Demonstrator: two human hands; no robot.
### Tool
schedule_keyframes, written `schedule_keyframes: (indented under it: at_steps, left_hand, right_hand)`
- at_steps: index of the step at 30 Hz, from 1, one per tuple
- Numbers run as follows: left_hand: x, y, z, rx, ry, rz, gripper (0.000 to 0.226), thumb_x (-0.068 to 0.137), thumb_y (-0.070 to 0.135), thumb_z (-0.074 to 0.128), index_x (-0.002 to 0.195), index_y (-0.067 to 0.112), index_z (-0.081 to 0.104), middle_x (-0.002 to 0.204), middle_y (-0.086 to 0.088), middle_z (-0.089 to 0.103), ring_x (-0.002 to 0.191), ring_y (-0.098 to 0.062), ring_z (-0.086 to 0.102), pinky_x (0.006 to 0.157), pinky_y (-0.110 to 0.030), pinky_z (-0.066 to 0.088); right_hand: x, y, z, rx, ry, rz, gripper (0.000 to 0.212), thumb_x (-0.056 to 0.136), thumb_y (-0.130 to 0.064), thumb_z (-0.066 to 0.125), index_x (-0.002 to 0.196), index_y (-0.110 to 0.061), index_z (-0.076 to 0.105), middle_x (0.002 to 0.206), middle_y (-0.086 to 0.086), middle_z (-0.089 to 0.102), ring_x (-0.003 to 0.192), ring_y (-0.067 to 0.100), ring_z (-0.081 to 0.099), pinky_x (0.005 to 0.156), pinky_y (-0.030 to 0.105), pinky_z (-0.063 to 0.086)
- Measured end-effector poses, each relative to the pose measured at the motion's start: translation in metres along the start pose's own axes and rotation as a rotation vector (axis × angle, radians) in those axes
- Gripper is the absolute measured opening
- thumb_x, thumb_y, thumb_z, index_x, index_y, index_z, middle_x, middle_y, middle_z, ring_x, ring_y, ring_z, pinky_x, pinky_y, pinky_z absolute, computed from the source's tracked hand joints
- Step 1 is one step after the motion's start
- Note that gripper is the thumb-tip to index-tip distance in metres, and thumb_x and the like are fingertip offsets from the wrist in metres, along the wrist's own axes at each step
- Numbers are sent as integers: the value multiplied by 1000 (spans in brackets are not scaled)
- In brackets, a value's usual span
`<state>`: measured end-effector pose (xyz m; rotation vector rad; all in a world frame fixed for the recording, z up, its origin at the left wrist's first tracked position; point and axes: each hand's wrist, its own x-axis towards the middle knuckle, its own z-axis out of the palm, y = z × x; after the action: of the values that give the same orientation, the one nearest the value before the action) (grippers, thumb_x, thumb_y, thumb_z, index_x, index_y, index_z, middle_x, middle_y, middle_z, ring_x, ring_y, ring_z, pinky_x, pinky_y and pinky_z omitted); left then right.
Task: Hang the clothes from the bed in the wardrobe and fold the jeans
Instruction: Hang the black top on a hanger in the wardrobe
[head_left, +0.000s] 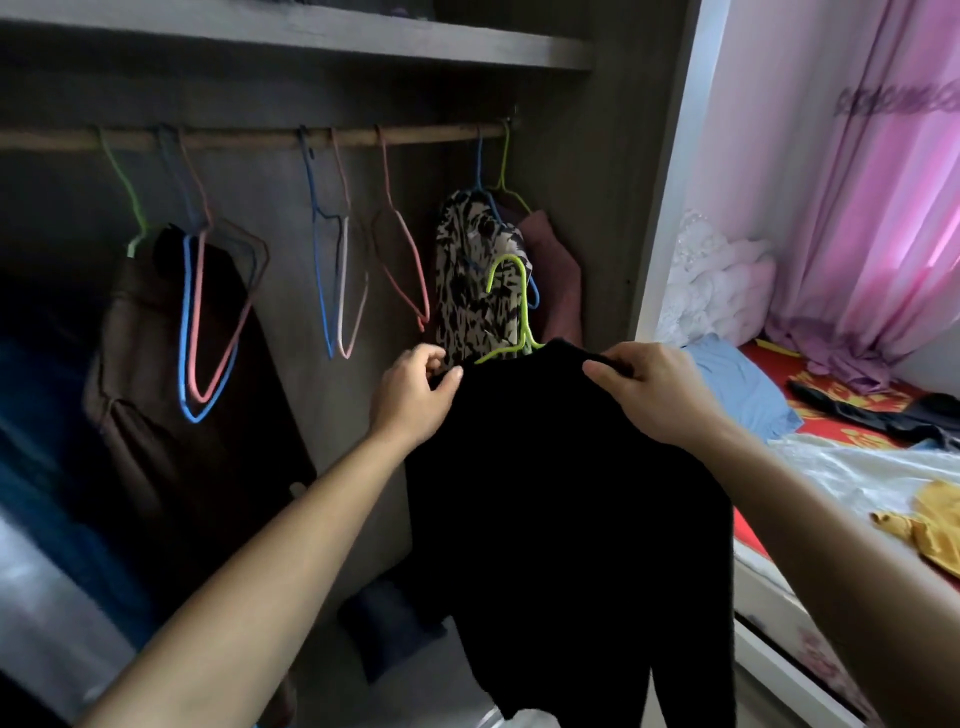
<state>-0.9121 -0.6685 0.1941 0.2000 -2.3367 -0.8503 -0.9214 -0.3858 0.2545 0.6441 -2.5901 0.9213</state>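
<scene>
I hold a black garment (561, 499) up in front of the open wardrobe. A lime-green wire hanger (511, 312) sticks out of its neck, hook upward. My left hand (415, 395) pinches the garment's left shoulder and my right hand (649, 389) grips its right shoulder. The wooden wardrobe rail (249, 139) runs above. On the bed (852, 467) at the right lie a blue garment (737, 384), a dark garment (883, 410), a white one (883, 478) and a yellow one (930, 525).
Several empty coloured wire hangers (208, 322) hang on the rail. A black-and-white patterned garment (478, 280) and a maroon one (556, 270) hang at the rail's right end, a brown garment (171, 364) at the left. Pink curtains (857, 208) stand behind the bed.
</scene>
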Motion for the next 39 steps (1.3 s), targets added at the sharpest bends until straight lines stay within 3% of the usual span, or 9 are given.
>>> schedule_keyframes:
  at_steps: [7, 12, 16, 19, 22, 26, 30, 35, 39]
  left_hand:
    - [42, 10, -1, -15, 324, -10, 59, 84, 35, 73, 127, 4, 50, 123, -19, 51, 114, -36, 50, 98, -39, 37]
    - [73, -7, -8, 259, 184, -17, 33, 95, 39, 59, 109, 10, 68, 114, -19, 58, 113, -39, 48, 98, -41, 37]
    - [81, -25, -15, 392, 93, 27, 32, 100, 33, 49, 96, 8, 69, 107, -12, 61, 104, -35, 52, 86, -44, 46]
    - [85, -35, -19, 417, 67, 8, 32, 100, 33, 49, 93, 8, 68, 104, -10, 62, 103, -32, 54, 87, -43, 45]
    - [88, -40, -21, 404, 70, 0, 32, 100, 33, 50, 87, 9, 67, 98, -7, 63, 99, -28, 56, 84, -42, 46]
    - [85, -45, -18, 388, 87, 12, 32, 100, 33, 52, 82, 9, 64, 89, -6, 63, 91, -28, 59, 76, -42, 47]
    - [79, -44, -21, 374, 97, 4, 33, 100, 33, 51, 84, 8, 65, 88, -8, 63, 88, -30, 60, 74, -43, 48]
    - [63, -42, -26, 301, 90, 53, 29, 100, 33, 50, 103, 12, 69, 100, -5, 66, 96, -25, 62, 80, -41, 50]
    - [37, -46, -21, 248, 52, 24, 43, 99, 38, 50, 133, 13, 56, 122, -3, 63, 115, -22, 57, 95, -38, 46]
  right_hand:
    - [75, -21, 27, 609, -88, 238, 32, 95, -36, 66, 77, -12, 72, 57, -1, 52, 43, 8, 45, 44, 21, 35]
    - [156, -46, 55, 615, 14, 125, 44, 95, -36, 64, 89, 8, 63, 65, 5, 51, 58, 19, 46, 57, 33, 36]
    - [216, -72, 58, 628, 11, 81, 35, 99, -32, 58, 85, -1, 65, 64, 3, 49, 57, 15, 46, 60, 33, 35]
    - [250, -87, 50, 667, -72, 8, 33, 103, -28, 52, 107, 1, 67, 83, 8, 61, 73, 20, 55, 73, 38, 43]
    - [273, -93, 49, 600, -146, -71, 32, 105, -23, 48, 118, 1, 64, 108, 18, 65, 92, 26, 60, 87, 40, 49]
    - [276, -90, 82, 303, -242, -56, 27, 106, -26, 46, 95, -3, 56, 99, 20, 56, 94, 27, 54, 80, 34, 40]
    - [260, -80, 103, 264, -221, -42, 31, 107, -27, 43, 103, 2, 53, 106, 22, 59, 110, 41, 58, 93, 43, 46]
    - [232, -72, 98, 142, -157, -47, 46, 102, -34, 51, 139, -6, 49, 133, 19, 59, 126, 37, 52, 101, 46, 46]
    - [183, -50, 99, 62, -21, -39, 49, 98, -46, 51, 140, -19, 51, 131, 10, 62, 121, 34, 56, 92, 42, 49]
